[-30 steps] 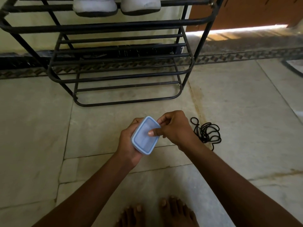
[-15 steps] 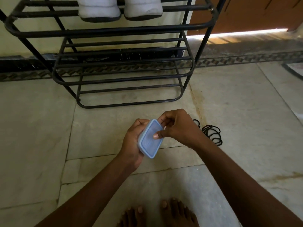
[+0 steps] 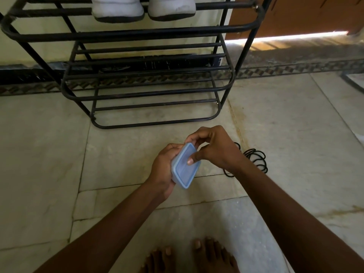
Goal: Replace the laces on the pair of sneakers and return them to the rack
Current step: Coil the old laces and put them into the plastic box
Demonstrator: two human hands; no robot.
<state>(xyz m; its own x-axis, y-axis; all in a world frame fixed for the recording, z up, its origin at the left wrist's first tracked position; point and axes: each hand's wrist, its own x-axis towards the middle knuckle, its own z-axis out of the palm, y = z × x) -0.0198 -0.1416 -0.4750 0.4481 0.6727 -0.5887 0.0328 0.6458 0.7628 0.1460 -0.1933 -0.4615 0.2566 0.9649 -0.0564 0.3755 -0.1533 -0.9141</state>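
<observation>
The left hand [image 3: 164, 170] grips a lidded blue container [image 3: 185, 166]; the right hand [image 3: 213, 148], thumb pressing, has shifted to pinch the lid's far edge (likely opening it). Black laces [image 3: 256, 158] lie on the floor.

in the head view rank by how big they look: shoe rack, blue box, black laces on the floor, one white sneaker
1. shoe rack, by far the largest
2. white sneaker, though cut off by the frame's top edge
3. blue box and black laces: these look alike, and the right hand hides part of the laces, so I won't rank them
</observation>
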